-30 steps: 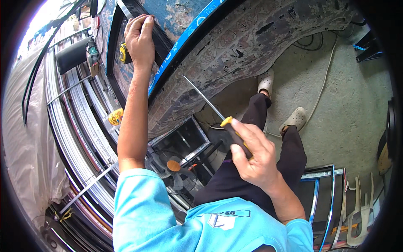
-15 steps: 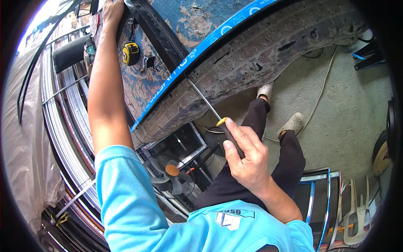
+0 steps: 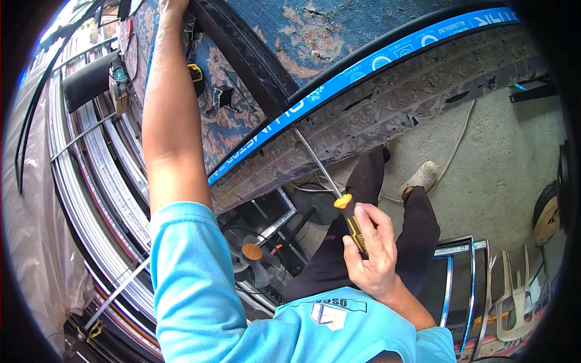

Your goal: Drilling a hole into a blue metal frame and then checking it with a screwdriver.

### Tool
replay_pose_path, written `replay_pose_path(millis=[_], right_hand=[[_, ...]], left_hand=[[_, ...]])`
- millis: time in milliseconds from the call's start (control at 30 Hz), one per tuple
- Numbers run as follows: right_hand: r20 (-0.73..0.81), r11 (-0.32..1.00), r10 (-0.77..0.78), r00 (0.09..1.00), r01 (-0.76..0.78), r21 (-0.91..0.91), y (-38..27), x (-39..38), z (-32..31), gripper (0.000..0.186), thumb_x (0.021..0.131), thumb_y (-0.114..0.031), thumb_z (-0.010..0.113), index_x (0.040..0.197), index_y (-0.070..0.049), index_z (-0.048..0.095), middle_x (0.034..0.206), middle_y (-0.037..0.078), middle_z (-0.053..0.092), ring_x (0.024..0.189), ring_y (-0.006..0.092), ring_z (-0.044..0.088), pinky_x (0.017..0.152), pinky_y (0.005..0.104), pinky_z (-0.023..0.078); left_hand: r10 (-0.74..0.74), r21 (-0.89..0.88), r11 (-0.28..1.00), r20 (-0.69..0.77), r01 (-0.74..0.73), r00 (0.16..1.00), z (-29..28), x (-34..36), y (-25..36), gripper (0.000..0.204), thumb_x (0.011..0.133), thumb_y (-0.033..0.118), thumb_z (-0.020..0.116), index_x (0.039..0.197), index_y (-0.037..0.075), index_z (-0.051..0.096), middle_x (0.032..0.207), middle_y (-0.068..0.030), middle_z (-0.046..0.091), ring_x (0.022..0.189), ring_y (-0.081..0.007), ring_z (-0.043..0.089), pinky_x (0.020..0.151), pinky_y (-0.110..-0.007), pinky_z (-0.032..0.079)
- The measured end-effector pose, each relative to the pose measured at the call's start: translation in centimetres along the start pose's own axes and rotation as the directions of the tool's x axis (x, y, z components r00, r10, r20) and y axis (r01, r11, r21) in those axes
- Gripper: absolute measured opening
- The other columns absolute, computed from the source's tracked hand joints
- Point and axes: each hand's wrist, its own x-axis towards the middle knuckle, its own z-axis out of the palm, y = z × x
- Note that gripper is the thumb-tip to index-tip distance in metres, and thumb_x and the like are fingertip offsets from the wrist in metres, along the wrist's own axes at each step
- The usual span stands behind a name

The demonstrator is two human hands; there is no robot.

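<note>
My right hand (image 3: pixel 376 254) is closed round the black and yellow handle of a long screwdriver (image 3: pixel 351 221). Its steel shaft slants up and away, the tip meeting the side of a dark metal frame (image 3: pixel 248 54). Blue printed film (image 3: pixel 339 86) covers that side, along the near edge of a carpeted bench. A crossing bar of the frame runs from the contact spot toward the far left. My left arm (image 3: pixel 175 115) stretches to the top edge, where only part of my left hand (image 3: pixel 174 5) shows, its fingers out of view.
Worn blue patterned carpet (image 3: pixel 315 36) covers the bench. Near my left arm lie a yellow tape measure (image 3: pixel 195 72) and a small black bracket (image 3: pixel 223 95). Long metal profiles (image 3: pixel 109 175) are stacked at left, with a power tool (image 3: pixel 118 81) above. Below stands a fan (image 3: pixel 257 266).
The frame and bench have shifted right in view. My right hand has moved slightly down and right, and more of the screwdriver handle shows. My left hand has mostly left the picture.
</note>
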Motion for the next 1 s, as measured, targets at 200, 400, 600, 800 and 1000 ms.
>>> replay_pose_path(millis=[200, 400, 600, 800, 1000], right_hand=[[0.031, 0.917, 0.215, 0.976, -0.213, 0.337, -1.4, -0.6, 0.5, 0.052, 0.087, 0.006, 0.065, 0.139, 0.005, 0.058, 0.123, 0.024, 0.063, 0.087, 0.03, 0.071, 0.077, 0.0361, 0.059], [-0.096, 1.0, -0.003, 0.995, 0.0, -0.03, -0.2, 0.1, 1.9, 0.047, 0.086, 0.004, 0.066, 0.133, 0.002, 0.065, 0.121, 0.021, 0.065, 0.085, 0.03, 0.07, 0.072, 0.0359, 0.058], [-0.125, 0.987, -0.033, 0.992, 0.012, -0.161, -0.9, 0.7, 1.6, 0.048, 0.08, 0.003, 0.072, 0.127, 0.0, 0.069, 0.117, 0.018, 0.067, 0.088, 0.0317, 0.071, 0.074, 0.038, 0.059], [-0.143, 0.994, 0.047, 0.989, -0.06, -0.09, 0.2, 1.2, 2.1, 0.049, 0.083, 0.002, 0.071, 0.132, 0.002, 0.065, 0.102, 0.017, 0.071, 0.079, 0.0286, 0.071, 0.069, 0.0367, 0.058], [-0.077, 0.978, 0.159, 0.984, -0.147, 0.146, 0.5, 0.9, 1.6, 0.048, 0.088, 0.003, 0.068, 0.136, 0.003, 0.062, 0.098, 0.017, 0.071, 0.077, 0.0209, 0.071, 0.067, 0.0313, 0.057]], left_hand=[[0.103, -0.204, 0.973, -0.048, -0.111, 0.994, 0.3, 0.7, -1.5, 0.058, 0.102, 0.044, 0.05, 0.135, -0.003, 0.062, 0.128, -0.0182, 0.066, 0.111, -0.026, 0.062, 0.097, -0.037, 0.046], [-0.114, -0.445, 0.886, 0.068, 0.132, 0.991, 0.6, -2.3, 3.6, 0.055, 0.101, 0.044, 0.052, 0.126, -0.002, 0.066, 0.112, -0.0165, 0.069, 0.1, -0.0238, 0.064, 0.087, -0.036, 0.05], [-0.223, -0.37, 0.897, 0.096, 0.242, 0.97, 0.3, -3.8, 5.0, 0.052, 0.1, 0.044, 0.053, 0.121, -0.001, 0.068, 0.104, -0.0157, 0.069, 0.096, -0.0228, 0.064, 0.083, -0.037, 0.05], [-0.246, -0.25, 0.932, 0.097, 0.262, 0.965, 0.6, -2.5, 3.3, 0.046, 0.097, 0.041, 0.057, 0.113, 0.0, 0.069, 0.095, -0.0138, 0.069, 0.092, -0.0222, 0.065, 0.08, -0.038, 0.05], [-0.171, -0.074, 0.982, 0.034, 0.173, 0.985, -0.2, -1.0, -0.4, 0.04, 0.092, 0.036, 0.059, 0.108, 0.001, 0.07, 0.09, -0.0125, 0.069, 0.089, -0.0222, 0.065, 0.078, -0.038, 0.049]])
